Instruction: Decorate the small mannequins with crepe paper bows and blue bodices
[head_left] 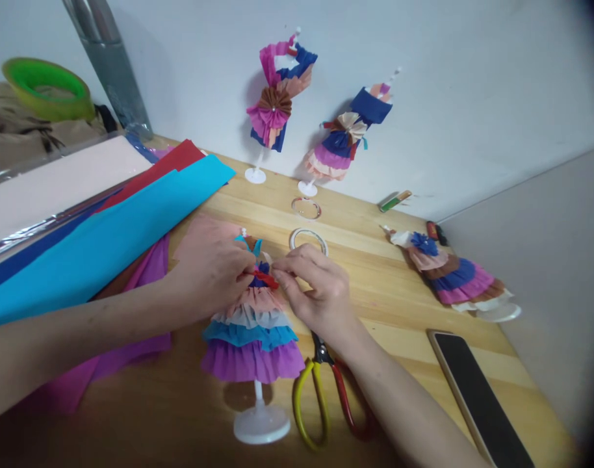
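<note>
A small paper dress [253, 357] with purple, blue, white and peach ruffles hangs on a miniature mannequin with a white stand [261, 426]. At its waist lies a short red paper strip [265, 279]. My left hand [209, 273] is closed, fingertips pinching the strip's left end. From the other side my right hand [321, 289] pinches the strip's right end between thumb and forefinger. Both hands hide part of the dress's top. Scissors [319, 377] with yellow and red handles lie under and beside my right forearm.
Coloured paper sheets [145, 214] lie left, near a bottle [116, 71] and a tape roll [48, 88]. Two dressed mannequins [272, 110] stand against the wall. Another dressed mannequin [448, 273] lies right, above a phone [477, 396]. A white tape ring [309, 239] sits behind my right hand.
</note>
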A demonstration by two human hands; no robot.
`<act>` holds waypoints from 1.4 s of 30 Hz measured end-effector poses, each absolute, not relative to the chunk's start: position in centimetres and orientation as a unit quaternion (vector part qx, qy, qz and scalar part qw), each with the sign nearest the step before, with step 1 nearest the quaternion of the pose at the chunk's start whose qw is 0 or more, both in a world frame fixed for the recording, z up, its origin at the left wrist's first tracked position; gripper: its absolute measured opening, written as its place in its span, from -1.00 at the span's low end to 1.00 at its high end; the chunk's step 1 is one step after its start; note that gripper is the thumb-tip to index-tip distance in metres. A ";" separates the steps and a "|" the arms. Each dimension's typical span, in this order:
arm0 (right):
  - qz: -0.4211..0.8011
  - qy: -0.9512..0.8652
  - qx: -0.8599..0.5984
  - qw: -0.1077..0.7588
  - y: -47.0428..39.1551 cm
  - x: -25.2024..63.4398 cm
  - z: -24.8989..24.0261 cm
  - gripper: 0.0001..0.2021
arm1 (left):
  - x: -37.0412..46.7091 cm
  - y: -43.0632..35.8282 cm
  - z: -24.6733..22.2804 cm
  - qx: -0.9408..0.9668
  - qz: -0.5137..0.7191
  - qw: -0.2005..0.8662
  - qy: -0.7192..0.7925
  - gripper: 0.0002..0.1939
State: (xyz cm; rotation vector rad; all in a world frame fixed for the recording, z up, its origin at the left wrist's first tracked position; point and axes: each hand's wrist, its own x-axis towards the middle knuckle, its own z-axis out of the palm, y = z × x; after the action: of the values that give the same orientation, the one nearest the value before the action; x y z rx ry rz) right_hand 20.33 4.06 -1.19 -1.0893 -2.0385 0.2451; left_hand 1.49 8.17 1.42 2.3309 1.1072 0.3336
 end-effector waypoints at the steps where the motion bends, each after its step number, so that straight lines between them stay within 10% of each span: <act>1: 0.090 -0.812 -0.430 0.383 4.1 20.3 -1.3 -0.83 | 1.5 8.2 1.4 0.866 0.104 0.246 0.422 -0.75; 21: 0.186 -0.864 -0.402 0.238 3.7 20.4 -0.5 -0.80 | 1.4 8.8 0.5 0.826 0.129 0.290 0.465 -0.76; 42: 0.154 -0.782 -0.456 0.396 3.5 19.6 -0.9 -0.86 | 1.0 8.5 0.1 0.820 0.135 0.306 0.465 -0.74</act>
State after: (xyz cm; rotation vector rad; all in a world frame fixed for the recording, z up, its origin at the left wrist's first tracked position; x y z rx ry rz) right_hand 19.56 3.51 -0.91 -1.1555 -1.9813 0.3913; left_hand 1.00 8.52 0.14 2.1703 1.2308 0.3565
